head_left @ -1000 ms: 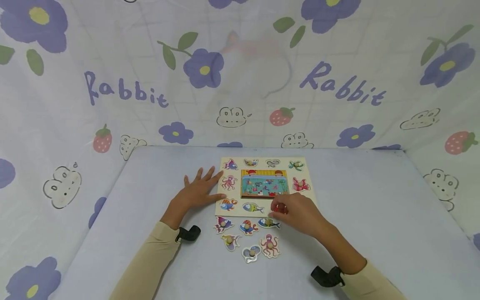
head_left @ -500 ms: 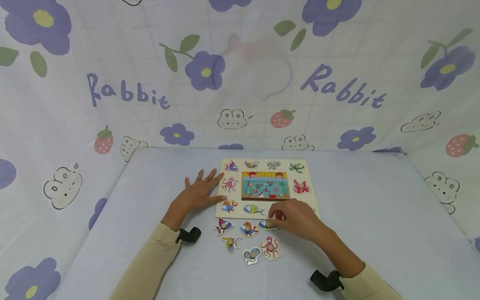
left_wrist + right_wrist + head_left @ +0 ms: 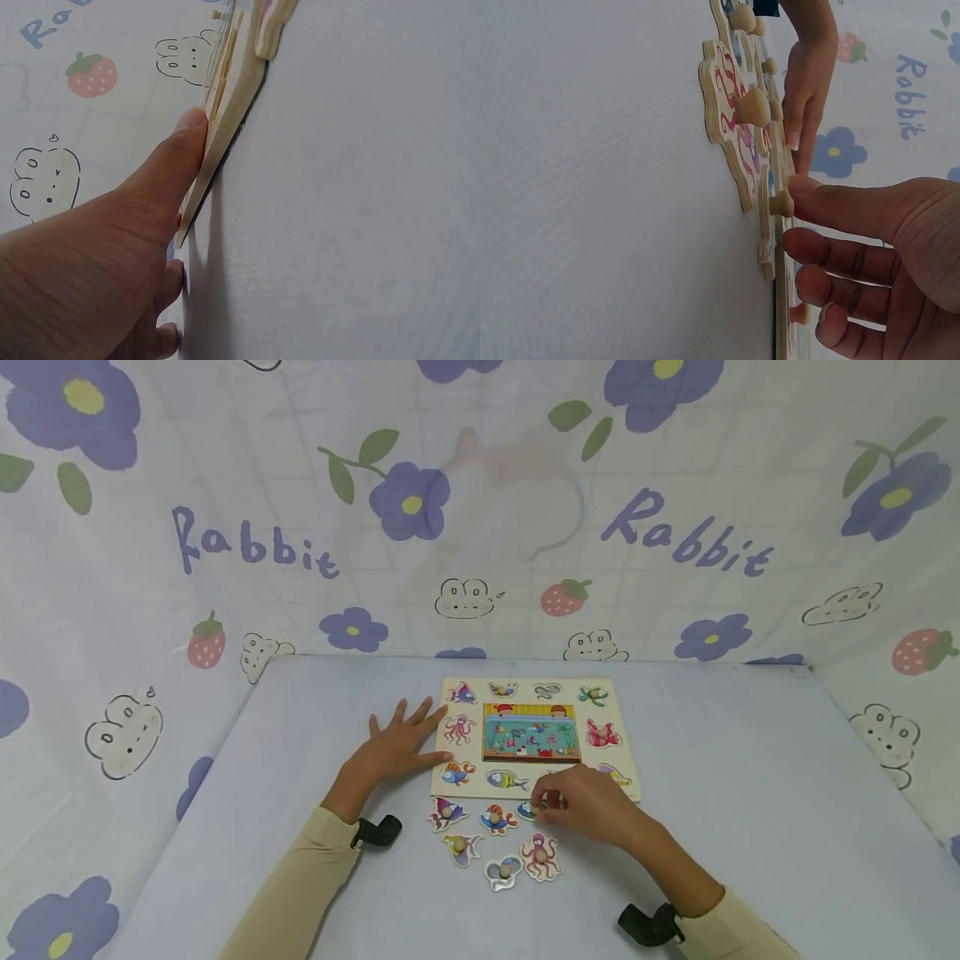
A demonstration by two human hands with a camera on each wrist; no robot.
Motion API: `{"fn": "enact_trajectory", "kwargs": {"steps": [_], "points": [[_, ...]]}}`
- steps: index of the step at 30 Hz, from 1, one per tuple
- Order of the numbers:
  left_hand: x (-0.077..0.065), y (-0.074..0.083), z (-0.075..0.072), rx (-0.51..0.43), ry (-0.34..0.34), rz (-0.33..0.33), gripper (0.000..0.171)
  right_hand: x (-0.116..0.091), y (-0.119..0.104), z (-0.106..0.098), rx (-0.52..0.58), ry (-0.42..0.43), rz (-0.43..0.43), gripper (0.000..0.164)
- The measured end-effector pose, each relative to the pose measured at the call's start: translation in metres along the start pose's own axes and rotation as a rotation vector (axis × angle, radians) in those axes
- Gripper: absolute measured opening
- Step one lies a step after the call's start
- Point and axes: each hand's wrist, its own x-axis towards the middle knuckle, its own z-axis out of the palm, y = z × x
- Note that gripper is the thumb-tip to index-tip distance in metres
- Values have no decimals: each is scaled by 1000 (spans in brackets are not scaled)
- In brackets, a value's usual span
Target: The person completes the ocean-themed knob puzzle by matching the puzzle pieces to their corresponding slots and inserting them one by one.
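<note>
A wooden sea-animal peg puzzle board (image 3: 482,782) lies on the table. My left hand (image 3: 396,745) rests at its left edge with spread fingers, the thumb (image 3: 176,154) against the board's edge in the left wrist view. My right hand (image 3: 588,803) is over the front edge at a blue-green fish puzzle piece (image 3: 525,811), partly covering it. In the right wrist view, the thumb tip is right at that piece's wooden knob (image 3: 783,203), and the index fingertip sits just beside it, not closed round it. An octopus piece (image 3: 540,857) lies closest to this hand.
More loose pieces lie before the board: a purple fish (image 3: 447,813), a hermit crab (image 3: 498,818), a yellow fish (image 3: 461,847) and a grey piece (image 3: 503,871). Knobbed pieces sit in the board, including a turtle (image 3: 593,695) and a red piece (image 3: 603,733). A printed curtain (image 3: 510,518) hangs behind.
My right hand has let go of a red piece at the board's lower row and moved down and slightly left to the blue-green fish piece. The left hand stays put.
</note>
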Motion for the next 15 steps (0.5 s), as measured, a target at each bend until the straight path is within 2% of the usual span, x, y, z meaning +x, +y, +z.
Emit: {"fn": "enact_trajectory", "kwargs": {"steps": [15], "points": [[2,-3,2,7,-8,-1,90,1,-1,4,-17,1,12,13]]}}
